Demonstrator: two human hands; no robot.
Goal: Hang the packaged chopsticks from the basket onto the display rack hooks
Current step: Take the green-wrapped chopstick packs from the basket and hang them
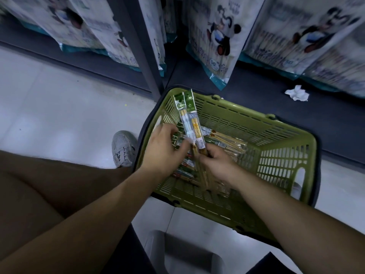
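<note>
A green plastic basket [280, 153] stands on the floor against the dark base of the display rack [256, 99]. Several packaged chopsticks [233, 143] lie on the basket's bottom. Both hands are inside it. My left hand [164, 149] grips two narrow packs of chopsticks [189, 119] by their lower ends; they stand upright with green header cards on top. My right hand [215, 161] is closed on a bundle of packs that point toward me [204, 177], touching the bottom of the upright packs. No hooks are in sight.
Large white bags with a cartoon mouse [219, 36] hang low over the rack base. A crumpled white tissue [297, 93] lies on the base at right. My knee in brown cloth [39, 184] and grey shoe [123, 148] are left of the basket.
</note>
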